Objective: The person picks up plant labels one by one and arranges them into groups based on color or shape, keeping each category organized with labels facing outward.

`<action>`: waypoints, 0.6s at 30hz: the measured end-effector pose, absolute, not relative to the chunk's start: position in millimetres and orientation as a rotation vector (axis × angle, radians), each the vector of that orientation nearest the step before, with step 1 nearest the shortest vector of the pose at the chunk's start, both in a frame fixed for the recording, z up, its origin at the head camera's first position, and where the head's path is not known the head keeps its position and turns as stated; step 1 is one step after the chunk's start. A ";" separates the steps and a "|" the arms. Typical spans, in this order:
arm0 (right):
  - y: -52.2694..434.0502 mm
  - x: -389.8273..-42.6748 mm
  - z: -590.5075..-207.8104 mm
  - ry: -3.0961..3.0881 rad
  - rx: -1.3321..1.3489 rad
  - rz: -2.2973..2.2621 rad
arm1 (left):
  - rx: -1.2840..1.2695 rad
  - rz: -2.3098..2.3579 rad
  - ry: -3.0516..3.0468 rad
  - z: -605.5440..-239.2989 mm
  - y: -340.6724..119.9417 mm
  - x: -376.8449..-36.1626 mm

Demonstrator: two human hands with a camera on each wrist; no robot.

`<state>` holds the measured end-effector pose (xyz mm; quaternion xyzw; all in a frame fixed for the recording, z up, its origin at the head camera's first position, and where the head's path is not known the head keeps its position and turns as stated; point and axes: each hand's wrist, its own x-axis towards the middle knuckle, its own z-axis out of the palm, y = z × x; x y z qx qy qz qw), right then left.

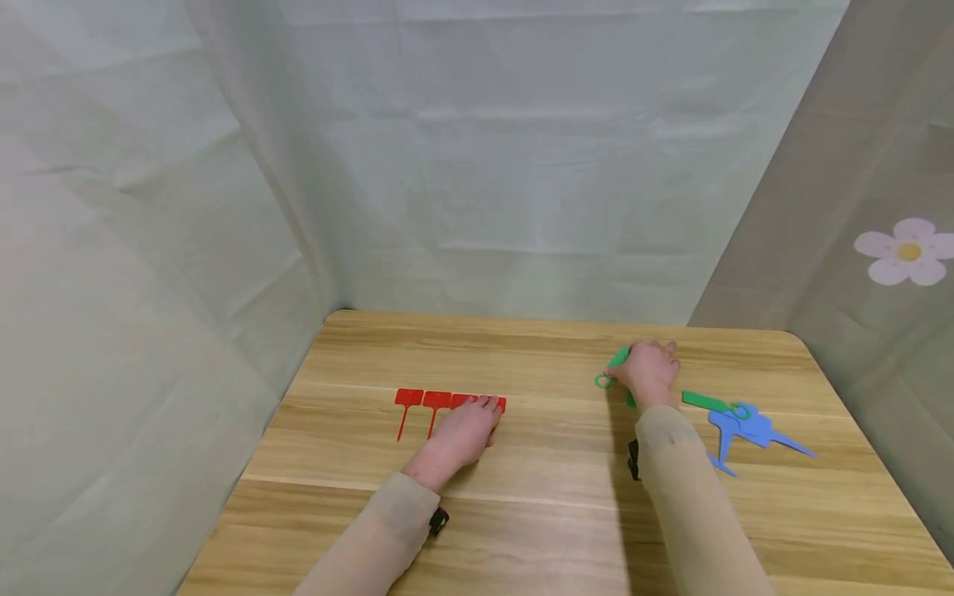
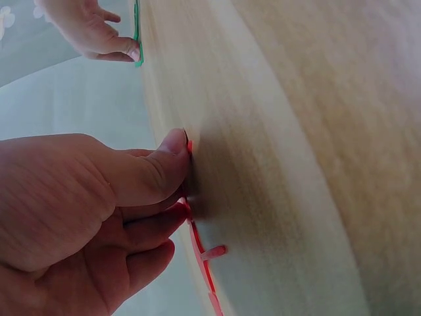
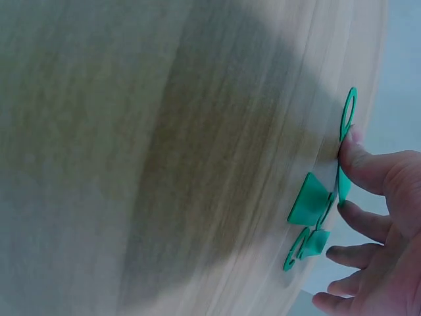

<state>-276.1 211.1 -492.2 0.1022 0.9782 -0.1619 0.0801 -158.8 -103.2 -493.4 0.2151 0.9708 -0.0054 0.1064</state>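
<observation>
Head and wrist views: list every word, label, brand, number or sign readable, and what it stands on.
None can be read.
The flat red T-shaped tags, flat blue pointed tags and flat green ring-ended tags show no legible text.
The white flower on the grey-brown fabric is a picture.

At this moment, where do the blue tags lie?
In the head view, the blue tags lie on the right side of the table, right of the right hand, partly under a green tag.

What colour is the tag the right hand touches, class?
Green tag, clearest in the right wrist view.
</observation>
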 end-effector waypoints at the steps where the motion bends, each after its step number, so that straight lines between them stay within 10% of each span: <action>1: 211.0 -276.5 -493.0 2.931 0.303 -0.490 | 0.629 -0.015 2.857 -493.5 -103.6 -158.7; 18: 215.2 -274.3 -484.6 2.955 0.182 -0.690 | 0.584 0.030 2.851 -490.0 -101.4 -157.2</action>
